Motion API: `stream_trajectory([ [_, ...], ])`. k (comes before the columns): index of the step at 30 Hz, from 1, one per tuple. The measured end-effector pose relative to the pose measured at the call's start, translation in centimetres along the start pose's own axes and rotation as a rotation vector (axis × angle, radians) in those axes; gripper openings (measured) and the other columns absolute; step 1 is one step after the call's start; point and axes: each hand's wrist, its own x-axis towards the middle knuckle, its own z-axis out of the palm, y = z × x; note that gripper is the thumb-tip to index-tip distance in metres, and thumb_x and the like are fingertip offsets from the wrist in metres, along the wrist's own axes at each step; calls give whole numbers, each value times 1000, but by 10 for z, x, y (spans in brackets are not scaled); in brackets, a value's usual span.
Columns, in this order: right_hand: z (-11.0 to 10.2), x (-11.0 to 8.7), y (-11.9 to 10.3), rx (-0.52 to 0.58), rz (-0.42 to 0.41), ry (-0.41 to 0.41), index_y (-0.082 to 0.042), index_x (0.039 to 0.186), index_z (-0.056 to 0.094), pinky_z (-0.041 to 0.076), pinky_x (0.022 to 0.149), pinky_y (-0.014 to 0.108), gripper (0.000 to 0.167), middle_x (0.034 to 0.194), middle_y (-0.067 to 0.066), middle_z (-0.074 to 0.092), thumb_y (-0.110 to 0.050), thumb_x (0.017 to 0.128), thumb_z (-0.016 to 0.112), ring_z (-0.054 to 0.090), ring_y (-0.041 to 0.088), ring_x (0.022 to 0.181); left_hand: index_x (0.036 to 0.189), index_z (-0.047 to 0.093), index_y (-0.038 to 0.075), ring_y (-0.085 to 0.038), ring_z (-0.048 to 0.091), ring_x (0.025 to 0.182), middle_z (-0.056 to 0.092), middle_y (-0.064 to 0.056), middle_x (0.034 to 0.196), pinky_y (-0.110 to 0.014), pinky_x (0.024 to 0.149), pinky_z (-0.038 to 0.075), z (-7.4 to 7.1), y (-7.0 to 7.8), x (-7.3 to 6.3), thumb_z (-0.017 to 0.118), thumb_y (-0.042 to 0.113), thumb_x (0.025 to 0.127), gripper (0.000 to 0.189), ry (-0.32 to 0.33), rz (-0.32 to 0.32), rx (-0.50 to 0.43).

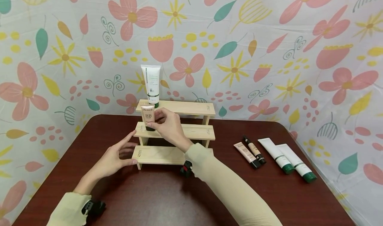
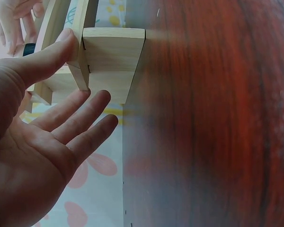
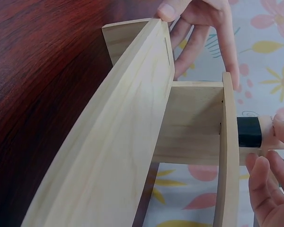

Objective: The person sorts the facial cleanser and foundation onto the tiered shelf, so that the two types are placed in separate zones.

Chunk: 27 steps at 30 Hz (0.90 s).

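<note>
A small pinkish BB cream tube [image 1: 148,117] stands cap down on the left end of the middle tier of a wooden three-tier stand [image 1: 175,131]. My right hand [image 1: 169,125] pinches it between thumb and fingers; in the right wrist view its dark cap [image 3: 248,132] meets the tier's surface. Behind it, a white tube with a green cap [image 1: 152,83] stands upright on the top tier. My left hand [image 1: 115,158] is at the stand's left end, its thumb on the bottom tier's corner and its straight fingers by the middle tier, as the left wrist view shows.
To the right on the dark wooden table [image 1: 167,199] lie another BB tube [image 1: 246,153], a slim black-capped concealer tube [image 1: 254,149] and two white green-capped tubes, one nearer [image 1: 297,163] and one beside it [image 1: 275,154]. A flowered cloth [image 1: 191,36] hangs behind the table.
</note>
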Motion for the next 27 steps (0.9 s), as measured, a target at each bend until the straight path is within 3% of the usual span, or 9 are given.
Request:
stream_trajectory([
  [13, -35, -25, -10, 16, -1, 18, -8, 116, 72, 60, 74, 29, 34, 101, 6, 74, -14, 88, 89, 71, 16, 83, 170, 24, 29, -41, 64, 123, 59, -27, 143, -57, 100, 53, 1, 1, 0, 89, 8, 87, 107, 5, -31, 28],
  [22, -84, -59, -14, -48, -80, 48, -15, 114, 73, 60, 76, 35, 26, 103, 6, 75, -12, 91, 85, 70, 11, 83, 170, 23, 30, -42, 65, 122, 60, -26, 142, -58, 100, 53, 0, 3, -1, 88, 7, 87, 108, 5, -36, 35],
  [27, -119, -78, -7, -131, -152, 92, -13, 111, 74, 59, 68, 32, 25, 100, 5, 76, -9, 90, 86, 72, 12, 80, 170, 23, 30, -41, 66, 121, 60, -26, 142, -57, 99, 54, 0, 2, -2, 89, 8, 87, 109, 7, -42, 51],
])
